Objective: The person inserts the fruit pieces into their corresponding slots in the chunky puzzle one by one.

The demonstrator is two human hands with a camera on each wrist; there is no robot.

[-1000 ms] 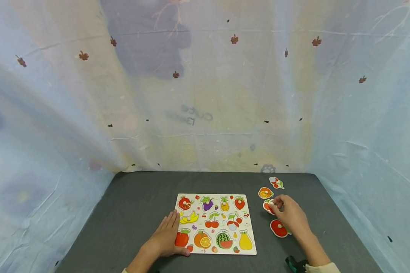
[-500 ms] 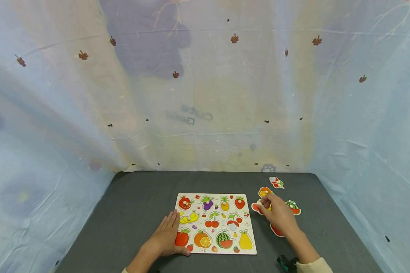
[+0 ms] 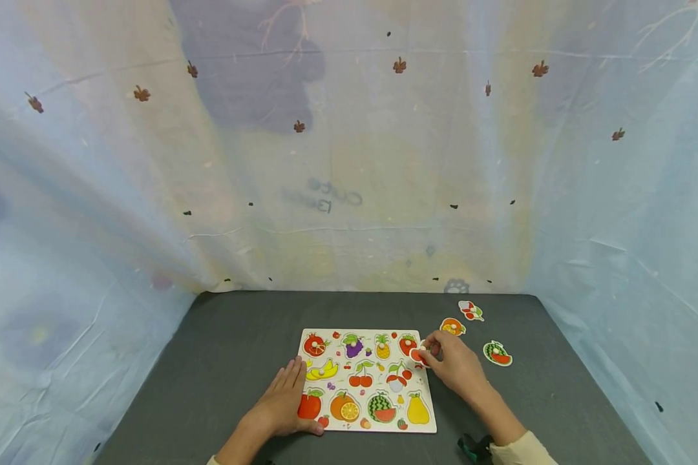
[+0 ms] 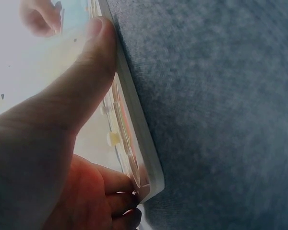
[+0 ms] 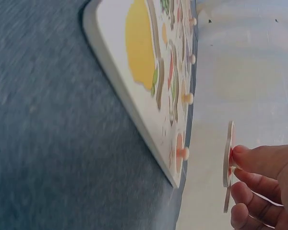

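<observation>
On the table lies a white fruit puzzle board point(image 3: 378, 384) with colourful fruit pictures. My left hand point(image 3: 282, 400) rests on its left side, fingers straight along the edge and thumb at the near edge. In the left wrist view, the thumb point(image 4: 93, 62) lies along the board's side, with a pale knob point(image 4: 113, 139) nearby. My right hand point(image 3: 454, 365) pinches a red fruit puzzle piece point(image 3: 417, 356), which overlaps the board's right edge in the head view. The right wrist view shows this piece point(image 5: 228, 158) edge-on between thumb and fingers, raised beside the knobbed board.
Right of the board lie a watermelon piece point(image 3: 497, 353), an orange piece point(image 3: 452, 326) and a red, white and green piece point(image 3: 470, 310). The right forearm covers part of the grey tabletop point(image 3: 564, 394). A patterned cloth point(image 3: 360, 161) hangs behind and beside the table.
My right hand has lifted the red fruit piece and carried it left to the board's right edge. The watermelon piece has come into sight. The left hand stays in place.
</observation>
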